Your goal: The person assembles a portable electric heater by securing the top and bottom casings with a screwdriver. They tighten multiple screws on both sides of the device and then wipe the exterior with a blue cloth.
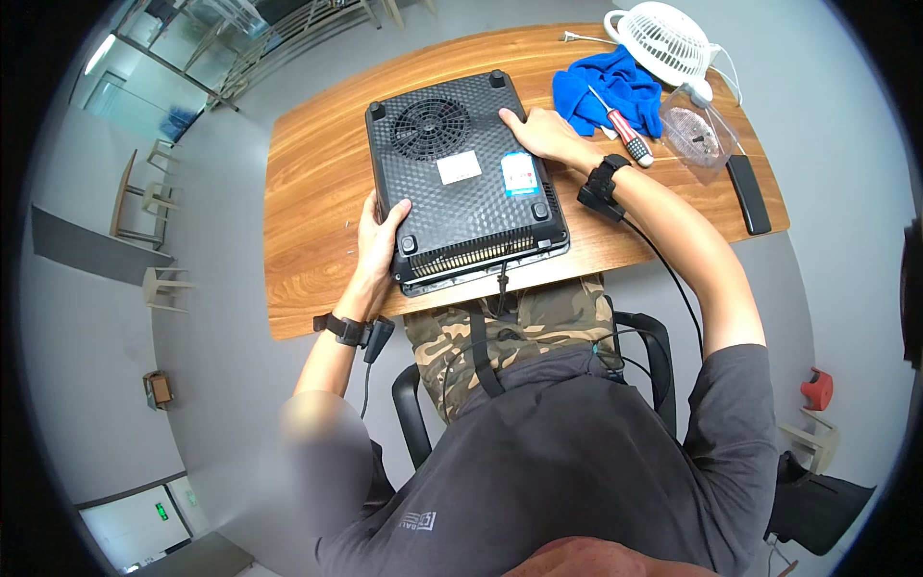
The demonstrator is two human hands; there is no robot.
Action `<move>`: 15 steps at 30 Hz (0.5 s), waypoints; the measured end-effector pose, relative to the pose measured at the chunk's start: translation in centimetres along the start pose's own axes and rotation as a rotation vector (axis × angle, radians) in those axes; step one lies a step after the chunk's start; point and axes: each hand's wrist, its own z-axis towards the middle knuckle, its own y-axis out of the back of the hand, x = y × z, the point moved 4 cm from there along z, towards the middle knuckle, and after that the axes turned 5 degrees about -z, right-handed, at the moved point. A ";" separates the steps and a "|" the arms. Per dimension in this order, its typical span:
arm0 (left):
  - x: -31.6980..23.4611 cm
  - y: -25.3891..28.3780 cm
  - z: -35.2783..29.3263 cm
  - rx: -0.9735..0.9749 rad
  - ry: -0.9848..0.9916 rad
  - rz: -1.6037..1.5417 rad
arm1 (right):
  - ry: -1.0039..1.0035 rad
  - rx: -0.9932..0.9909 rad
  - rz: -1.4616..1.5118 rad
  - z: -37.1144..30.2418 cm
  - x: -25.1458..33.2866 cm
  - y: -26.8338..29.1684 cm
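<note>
Cooker [468, 197] lay upside down between my hands, left hand [377, 238] gripping its left edge, right hand [544, 136] its right; bottom cover [419, 188] seemed on, whether fastened I couldn't tell, the screwdriver [627, 134] idle right of my right hand

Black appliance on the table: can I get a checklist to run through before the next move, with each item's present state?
1. Appliance underside up: ok, vent and feet face up.
2. Left hand on it: ok, at the left edge.
3. Right hand on it: ok, at the right edge.
4. Cord clear of the table edge: not ok, it hangs over toward the lap.
5. Screwdriver in hand: not ok, its shaft lies on the cloth.
6. Casing screws out: cannot tell, too small.
</note>
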 end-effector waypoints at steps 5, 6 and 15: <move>1.0 1.1 0.6 -0.073 0.011 0.037 | 0.007 -0.039 -0.007 -1.2 0.7 0.3; 1.1 1.2 0.6 -0.076 0.021 0.038 | 0.008 -0.041 -0.010 -1.2 0.6 0.1; 1.4 0.5 -0.2 -0.093 -0.016 0.080 | -0.011 -0.038 -0.031 -0.6 0.4 -0.3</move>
